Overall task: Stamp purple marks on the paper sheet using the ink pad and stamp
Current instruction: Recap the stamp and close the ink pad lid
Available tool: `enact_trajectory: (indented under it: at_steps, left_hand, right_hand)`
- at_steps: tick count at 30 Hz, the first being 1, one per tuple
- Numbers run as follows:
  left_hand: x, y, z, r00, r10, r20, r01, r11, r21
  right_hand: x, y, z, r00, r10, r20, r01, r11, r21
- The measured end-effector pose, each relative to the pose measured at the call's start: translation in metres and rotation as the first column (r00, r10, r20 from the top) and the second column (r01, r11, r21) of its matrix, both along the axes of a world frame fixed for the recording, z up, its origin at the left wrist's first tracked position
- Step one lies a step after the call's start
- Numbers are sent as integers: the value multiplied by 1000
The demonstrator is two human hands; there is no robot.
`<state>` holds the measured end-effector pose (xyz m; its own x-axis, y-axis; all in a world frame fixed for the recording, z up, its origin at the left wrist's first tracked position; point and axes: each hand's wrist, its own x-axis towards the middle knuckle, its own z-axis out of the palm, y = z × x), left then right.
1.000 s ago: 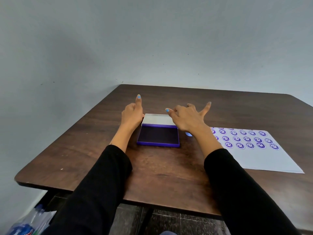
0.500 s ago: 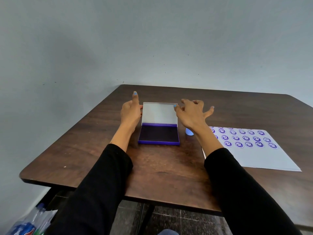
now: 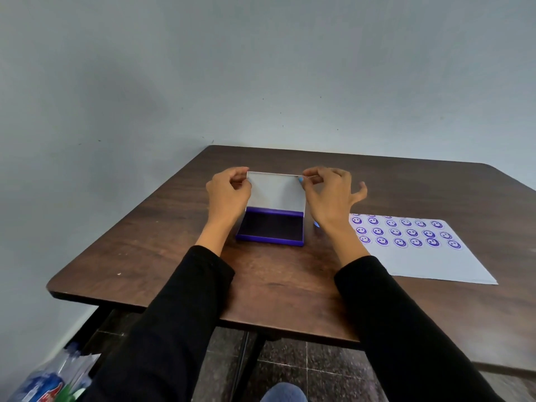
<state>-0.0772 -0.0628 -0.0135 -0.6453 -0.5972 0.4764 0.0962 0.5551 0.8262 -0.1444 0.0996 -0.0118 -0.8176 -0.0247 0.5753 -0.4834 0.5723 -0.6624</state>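
The ink pad lies open on the dark wooden table, its dark purple pad facing up and its white lid standing nearly upright at the far edge. The left hand pinches the lid's upper left corner, thumb in front and fingers curled behind. The right hand pinches the upper right corner the same way, with its little finger spread out to the side. Just below the right wrist and beside the pad's right edge, a small pale blue bit of the stamp peeks out; the rest is hidden by the hand. To the right of that hand the paper sheet lies flat, its far part covered with rows of purple smiley marks. Black sleeves cover both forearms.
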Motion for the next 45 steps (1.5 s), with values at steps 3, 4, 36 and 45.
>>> enact_trajectory:
  at_steps: [3,4,36,45]
  left_hand:
    - [7,3,-3,999,-4,-47,1,998,-68]
    - [10,4,-4,998,3,-57,-8,996,-86]
    - [75,1,-20,981,-104,162,150,939,-311]
    - [78,3,-18,970,-107,218,174,932,-319]
  right_hand:
    - [9,2,-4,998,-11,-62,10,1000,-16]
    - [12,3,-5,997,-10,-79,9,1000,-22]
    - [92,37,-13,980,192,53,-199,927,319]
    - [92,37,-13,978,196,75,-209,925,317]
